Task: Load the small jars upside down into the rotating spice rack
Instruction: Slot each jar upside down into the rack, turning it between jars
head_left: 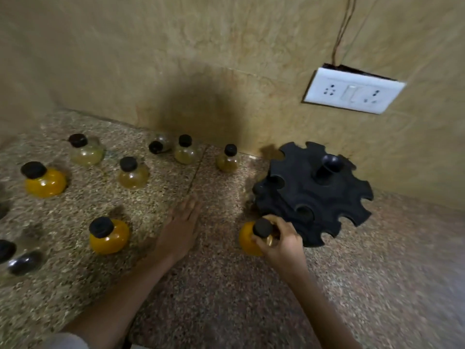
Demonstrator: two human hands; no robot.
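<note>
Jars on the granite counter [226, 285] — right hand [281, 244] grasps a yellow jar [247, 239] by its black cap, lower centre-right, just beside the black rack [314, 195]. Left hand [180, 229] lies flat, fingers released, holding nothing. Best to flip the jar fully, then slide its neck into a rim notch — rack looks empty. Count: ten jars visible, some blurred at left edge; one rack.

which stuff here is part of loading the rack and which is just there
Part of the job:
spice rack, no jars in it yet
orange jar gripped by the right hand
other jars on the counter, such as the one by the left hand

Just there:
wall socket
wire above it
</note>
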